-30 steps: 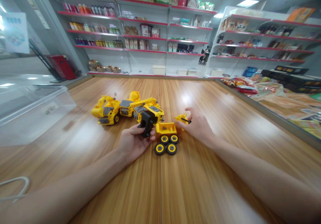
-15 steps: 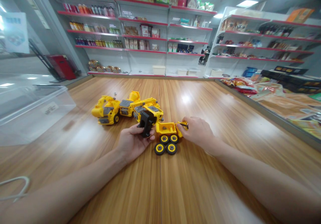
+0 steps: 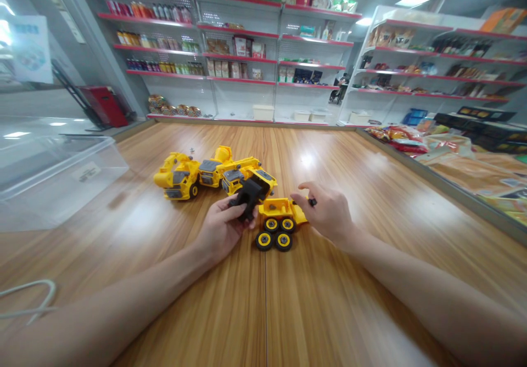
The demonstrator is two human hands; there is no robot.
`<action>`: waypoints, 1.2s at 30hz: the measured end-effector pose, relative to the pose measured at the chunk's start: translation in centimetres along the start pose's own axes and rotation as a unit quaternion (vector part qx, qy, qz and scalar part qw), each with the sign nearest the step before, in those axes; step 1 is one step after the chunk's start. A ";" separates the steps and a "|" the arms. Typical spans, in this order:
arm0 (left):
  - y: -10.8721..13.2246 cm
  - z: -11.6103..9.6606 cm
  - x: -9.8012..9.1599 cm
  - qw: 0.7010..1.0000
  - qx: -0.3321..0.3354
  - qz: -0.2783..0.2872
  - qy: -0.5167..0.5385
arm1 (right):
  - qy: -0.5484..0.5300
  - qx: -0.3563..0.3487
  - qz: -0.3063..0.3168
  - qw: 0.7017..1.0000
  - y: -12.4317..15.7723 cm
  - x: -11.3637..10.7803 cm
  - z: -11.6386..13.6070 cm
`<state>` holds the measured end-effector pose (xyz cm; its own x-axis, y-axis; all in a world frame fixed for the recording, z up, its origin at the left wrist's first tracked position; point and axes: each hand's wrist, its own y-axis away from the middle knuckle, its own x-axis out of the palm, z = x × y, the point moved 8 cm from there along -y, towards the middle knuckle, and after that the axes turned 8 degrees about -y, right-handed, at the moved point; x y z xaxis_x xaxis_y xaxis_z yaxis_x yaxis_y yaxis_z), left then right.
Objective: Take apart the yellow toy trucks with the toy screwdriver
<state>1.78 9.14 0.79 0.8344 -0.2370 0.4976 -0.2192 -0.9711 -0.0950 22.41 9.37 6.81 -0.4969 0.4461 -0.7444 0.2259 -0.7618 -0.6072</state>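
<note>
My left hand [image 3: 222, 225] is closed around a black plastic toy chassis part [image 3: 252, 192], holding it tilted above the table. Just right of it lies a yellow toy dump bed [image 3: 275, 208]. Several black toy wheels with yellow hubs [image 3: 284, 241] sit in front of the bed. My right hand [image 3: 331, 210] is beside the bed's right end, over another yellow piece [image 3: 300, 213]. Its thumb and index finger are parted at the tips, while a small black part [image 3: 312, 202] shows within the curled fingers. What that part is, I cannot make out.
Behind my left hand stand a yellow toy excavator [image 3: 179, 176], a mixer truck [image 3: 212, 170] and a crane truck [image 3: 242, 172]. A clear plastic bin [image 3: 61, 180] is at the left. Packaged goods [image 3: 461, 158] lie past the table's right edge; stocked shelves [image 3: 234, 35] stand behind.
My left hand has turned the black chassis part, tilting it rightward. My right hand has lifted slightly, its index finger and thumb spreading apart. The toys on the table stay in place.
</note>
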 end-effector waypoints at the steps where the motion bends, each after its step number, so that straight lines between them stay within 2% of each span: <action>1: 0.1 -0.1 0.1 0.999 0.017 -0.005 -0.027 | -0.036 -0.040 -0.013 0.998 0.2 -0.3 0.8; 5: 1.1 -0.6 0.7 0.988 0.064 -0.036 -0.137 | -0.143 -0.164 -0.055 0.975 1.7 -1.2 3.7; 10: 2.7 -1.5 2.0 0.974 0.101 -0.034 -0.198 | -0.179 -0.185 -0.065 0.964 2.4 -1.2 5.4; 12: 3.1 -1.3 2.7 0.979 0.080 0.005 -0.186 | -0.183 -0.185 -0.070 0.963 2.4 -1.3 5.6; 17: 2.8 -0.1 3.5 0.995 -0.003 0.087 -0.047 | -0.200 -0.193 -0.058 0.959 2.6 -1.1 5.6; 21: 2.3 1.4 4.0 0.982 -0.098 0.162 -0.004 | -0.216 -0.214 -0.036 0.952 2.9 -0.9 6.0; 24: 2.3 1.6 4.2 0.971 -0.128 0.201 0.021 | -0.228 -0.183 -0.022 0.956 2.9 -0.6 5.7; 27: 2.1 1.2 3.6 0.974 -0.123 0.187 0.036 | -0.254 -0.137 -0.037 0.957 2.9 -0.8 5.1; 29: 1.6 0.8 2.8 0.979 -0.109 0.162 0.051 | -0.266 -0.136 -0.066 0.952 2.9 -1.2 5.0; 33: 0.9 0.5 1.7 0.986 -0.097 0.116 0.075 | -0.300 -0.199 -0.102 0.927 2.9 -2.2 5.9; 36: 1.0 0.7 2.1 0.983 -0.108 0.127 0.072 | -0.320 -0.237 -0.112 0.911 3.1 -2.7 6.3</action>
<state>3.64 7.65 1.15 0.6615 -0.4496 0.6002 -0.5271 -0.8480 -0.0544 19.16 2.84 8.75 -0.9271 0.0854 -0.3648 0.3192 -0.3300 -0.8884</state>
